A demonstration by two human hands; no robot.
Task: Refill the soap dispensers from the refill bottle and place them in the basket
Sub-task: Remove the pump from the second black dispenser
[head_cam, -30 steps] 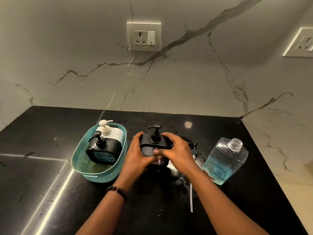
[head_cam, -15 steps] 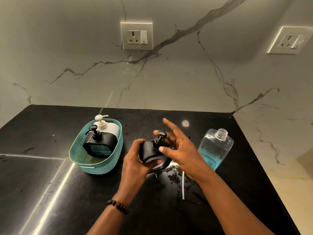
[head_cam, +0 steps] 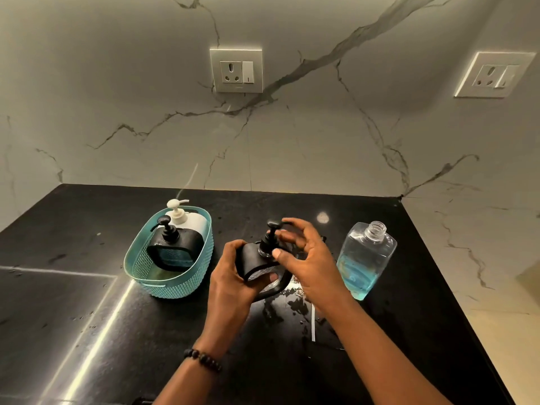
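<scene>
My left hand (head_cam: 230, 276) grips the body of a black soap dispenser (head_cam: 252, 258), held tilted just above the black counter (head_cam: 87, 331). My right hand (head_cam: 309, 264) curls around its pump (head_cam: 270, 238), thumb at the collar and fingers behind the pump head. The teal basket (head_cam: 175, 285) on the left holds another black dispenser (head_cam: 175, 249) and a white dispenser (head_cam: 187, 220). To the right stands the clear refill bottle (head_cam: 365, 258), uncapped, with blue liquid in its lower half.
Wet splashes (head_cam: 295, 305) and a thin white strip (head_cam: 313, 323) lie on the counter under my hands. Marble walls close off the back and right, with a socket (head_cam: 236, 71) behind and another socket (head_cam: 495, 75) on the right wall.
The dispenser has come up off the counter and tilted in my left hand. My right hand let go of the body, spread open, and now curls around the pump.
</scene>
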